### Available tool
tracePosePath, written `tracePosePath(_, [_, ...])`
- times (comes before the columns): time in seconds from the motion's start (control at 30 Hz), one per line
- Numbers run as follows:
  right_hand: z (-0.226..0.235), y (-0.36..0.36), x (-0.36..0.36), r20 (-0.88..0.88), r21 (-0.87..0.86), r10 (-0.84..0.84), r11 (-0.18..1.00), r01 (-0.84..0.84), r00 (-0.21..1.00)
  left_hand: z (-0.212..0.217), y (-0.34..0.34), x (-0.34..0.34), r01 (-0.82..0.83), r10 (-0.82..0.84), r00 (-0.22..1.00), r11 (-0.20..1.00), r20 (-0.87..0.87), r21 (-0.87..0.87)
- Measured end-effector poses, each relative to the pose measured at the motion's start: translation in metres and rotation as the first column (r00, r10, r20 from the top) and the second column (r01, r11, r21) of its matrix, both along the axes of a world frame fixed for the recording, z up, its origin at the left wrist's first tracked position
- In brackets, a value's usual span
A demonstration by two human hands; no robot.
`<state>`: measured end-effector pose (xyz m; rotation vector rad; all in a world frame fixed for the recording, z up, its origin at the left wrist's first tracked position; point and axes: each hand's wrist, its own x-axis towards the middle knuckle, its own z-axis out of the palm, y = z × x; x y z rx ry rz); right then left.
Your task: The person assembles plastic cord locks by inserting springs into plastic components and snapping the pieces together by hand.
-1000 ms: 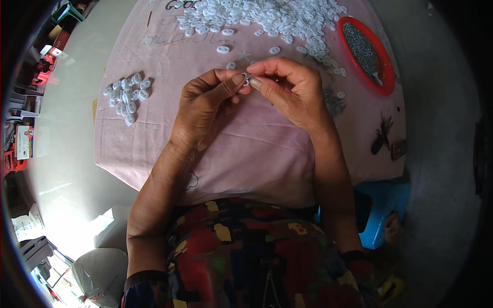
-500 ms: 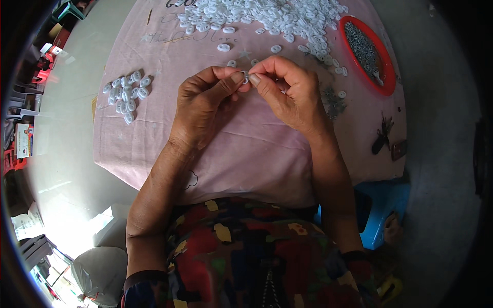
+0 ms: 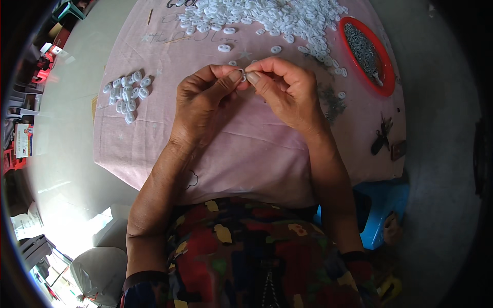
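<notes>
Since the last frame my hands have barely shifted; I keep them together over the pink cloth (image 3: 246,149). My left hand (image 3: 203,97) and right hand (image 3: 287,92) pinch one small white ring (image 3: 242,75) between thumb and fingertips, closed tight. Beyond them lies the big heap of white rings (image 3: 277,18), a small pile (image 3: 128,92) to the left, and a red dish (image 3: 382,87) to the right.

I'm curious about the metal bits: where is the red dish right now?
In the head view the red dish sits on the pink cloth at the upper right, beside the big white pile, beyond the right hand.
</notes>
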<state>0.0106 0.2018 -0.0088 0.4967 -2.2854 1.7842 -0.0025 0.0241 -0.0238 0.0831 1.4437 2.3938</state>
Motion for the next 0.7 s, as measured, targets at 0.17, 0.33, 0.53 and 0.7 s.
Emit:
tracePosePath(0.17, [0.0059, 0.0097, -0.0003, 0.104, 0.018, -0.009, 1.000, 0.007, 0.995, -0.0012, -0.0034, -0.0011, 0.038, -0.039, 0.999, 0.999, 0.017, 0.024])
tracePosePath(0.33, [0.0036, 0.0081, -0.0006, 0.060, 0.065, -0.005, 0.998, 0.001, 0.998, 0.0000, -0.0012, -0.0004, 0.038, -0.038, 0.999, 0.999, 0.013, 0.007])
tracePosePath(0.53, [0.0047, 0.0056, -0.0005, -0.007, 0.155, -0.013, 0.988, 0.014, 1.000, -0.0007, -0.0005, 0.0006, 0.035, -0.035, 0.999, 0.999, 0.018, 0.001])
tracePosePath(0.7, [0.0034, 0.0013, 0.0000, -0.052, 0.139, -0.013, 0.990, 0.020, 0.999, -0.0013, -0.0004, 0.0012, 0.033, -0.032, 0.999, 0.999, 0.006, -0.017])
